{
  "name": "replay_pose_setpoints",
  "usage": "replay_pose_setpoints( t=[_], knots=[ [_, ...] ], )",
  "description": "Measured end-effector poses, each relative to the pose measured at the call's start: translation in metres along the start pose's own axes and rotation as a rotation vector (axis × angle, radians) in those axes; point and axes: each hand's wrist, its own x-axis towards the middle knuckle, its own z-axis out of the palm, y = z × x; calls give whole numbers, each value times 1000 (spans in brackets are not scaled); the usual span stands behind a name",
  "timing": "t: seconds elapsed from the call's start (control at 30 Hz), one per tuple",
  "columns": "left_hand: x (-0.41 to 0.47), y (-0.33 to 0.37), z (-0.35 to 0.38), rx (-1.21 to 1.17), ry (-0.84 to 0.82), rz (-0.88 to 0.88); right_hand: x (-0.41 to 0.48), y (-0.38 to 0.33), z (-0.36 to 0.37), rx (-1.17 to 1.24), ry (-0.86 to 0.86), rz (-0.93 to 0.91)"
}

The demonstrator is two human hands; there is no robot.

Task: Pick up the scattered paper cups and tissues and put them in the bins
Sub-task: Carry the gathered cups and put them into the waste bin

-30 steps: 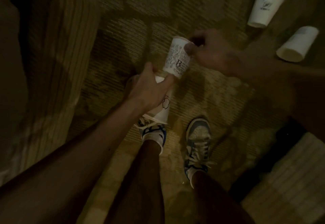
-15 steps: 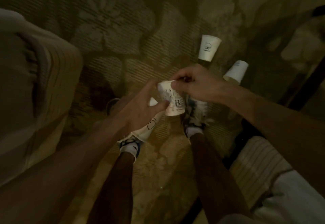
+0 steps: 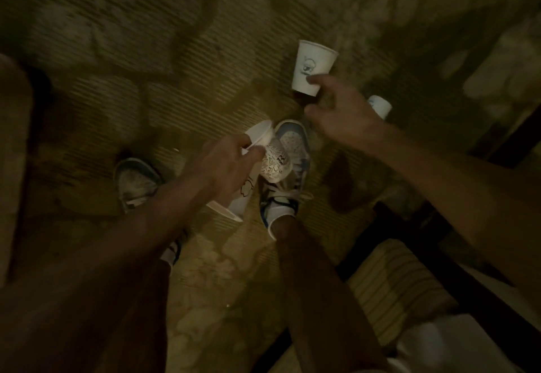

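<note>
Now, on the patterned carpet (image 3: 140, 115), the right hand (image 3: 347, 113) is nearer the loose paper cup (image 3: 313, 66). The cup sits just beyond it, long axis far-to-near, wide mouth away and narrow base toward the fingers. That hand is spread, one fingertip at the cup's side, gripping nothing. The left hand (image 3: 225, 164), near and left, is curled round the gathered cups (image 3: 243, 195). A second loose cup (image 3: 380, 106) peeks out on the right. Half a second back, the right hand pinched the printed cup (image 3: 276, 161); it has since released it and reached out.
</note>
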Motion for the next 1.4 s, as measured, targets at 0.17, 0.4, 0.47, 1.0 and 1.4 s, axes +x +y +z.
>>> replay_pose_setpoints(
  t=[0.17, 0.4, 0.47, 1.0, 1.4],
  knots=[
    [31, 16, 13, 97, -43, -41, 46, 26, -26, -118, 43, -20],
    [65, 16, 27, 63, -70, -87, 89, 37, -25, -182, -17, -56],
    [71, 14, 32, 26, -49, -107, 89, 37, -18, -145, -36, -15],
    [-111, 60, -33, 349, 22, 146, -127, -37, -30, 195, -8, 98],
    [-585, 104, -200, 707, 449, 408, -489, -316, -89, -422, 56, -866]
  ],
)
